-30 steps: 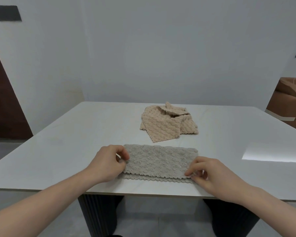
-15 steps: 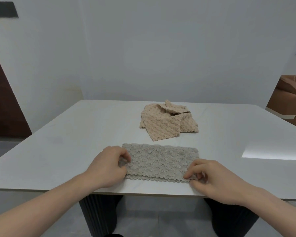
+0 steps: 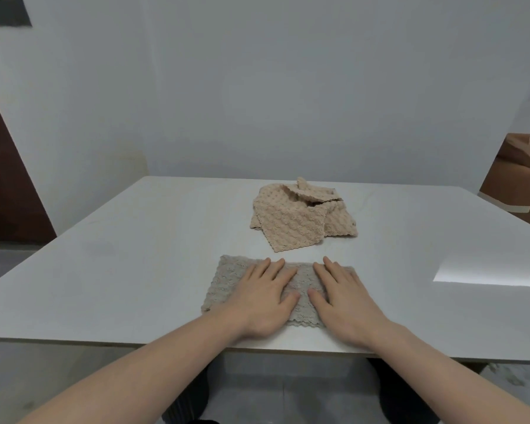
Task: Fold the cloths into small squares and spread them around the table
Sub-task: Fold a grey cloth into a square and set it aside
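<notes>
Grey cloth (image 3: 227,281) folded into a strip, flat near table (image 3: 135,255) edge at 6 o'clock. Left hand (image 3: 262,296) and right hand (image 3: 343,296) pressed flat on top, fingers straight, slightly spread. Beige cloths (image 3: 294,218) heaped toward 12 o'clock.

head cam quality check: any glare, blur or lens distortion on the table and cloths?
Head view: a bright patch of reflected light lies on the table at right, clear of both cloths. The grey cloth under the flat left hand and right hand and the beige pile show crisp texture, no motion blur. Wide-angle bowing shows at the frame edges. Lighting soft, shadows faint.
</notes>
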A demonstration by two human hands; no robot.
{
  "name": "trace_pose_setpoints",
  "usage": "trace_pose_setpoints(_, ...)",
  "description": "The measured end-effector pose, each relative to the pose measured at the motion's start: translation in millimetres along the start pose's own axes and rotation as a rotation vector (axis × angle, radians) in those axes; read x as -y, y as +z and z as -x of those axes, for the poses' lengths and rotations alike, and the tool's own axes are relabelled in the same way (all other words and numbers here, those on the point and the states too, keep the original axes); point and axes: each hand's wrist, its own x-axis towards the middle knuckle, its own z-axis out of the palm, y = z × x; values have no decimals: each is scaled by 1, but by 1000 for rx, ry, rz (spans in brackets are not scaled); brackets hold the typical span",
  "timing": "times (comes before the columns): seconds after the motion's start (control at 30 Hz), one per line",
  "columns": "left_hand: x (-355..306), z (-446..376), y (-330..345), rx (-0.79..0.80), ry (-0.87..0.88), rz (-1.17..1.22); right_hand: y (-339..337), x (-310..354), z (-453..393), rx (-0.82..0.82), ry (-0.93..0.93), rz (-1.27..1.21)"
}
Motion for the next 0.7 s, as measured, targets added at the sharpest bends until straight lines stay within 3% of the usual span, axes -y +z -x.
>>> trace_pose_setpoints(0.7, 53, 2, -13, 67, -182, -49, -9, -21, -8, 111, 117, 58)
